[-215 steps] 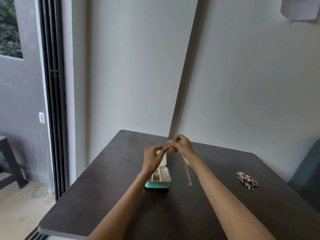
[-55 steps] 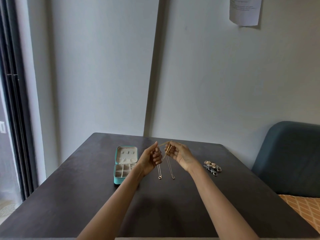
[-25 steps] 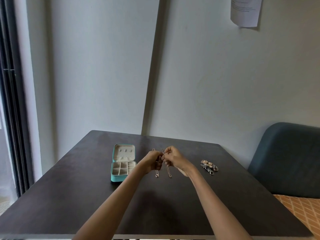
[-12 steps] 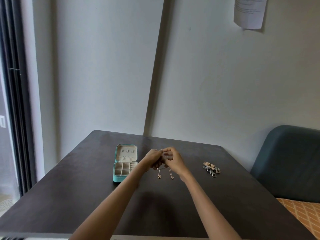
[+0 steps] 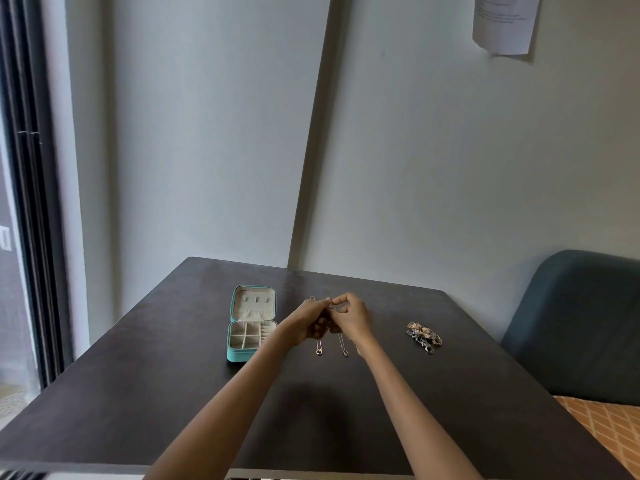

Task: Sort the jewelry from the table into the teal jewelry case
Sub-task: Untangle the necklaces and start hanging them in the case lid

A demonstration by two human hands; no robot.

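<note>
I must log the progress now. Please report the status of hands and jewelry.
Left hand, right hand both pinch thin necklace chains. Teal jewelry case open. Jewelry pile waits. Nothing in the way.

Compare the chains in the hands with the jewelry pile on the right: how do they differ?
The chains hang off the table, pinched by the left hand and right hand; the jewelry pile lies untouched. The chains are thin strands; the pile is a clump. Both remain outside the teal jewelry case.

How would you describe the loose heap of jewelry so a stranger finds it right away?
On the dark table, look right of both hands, toward the blue chair. The jewelry heap lies there alone: a tangled silver-and-gold cluster, unlike the thin chains hanging from the fingers.
</note>
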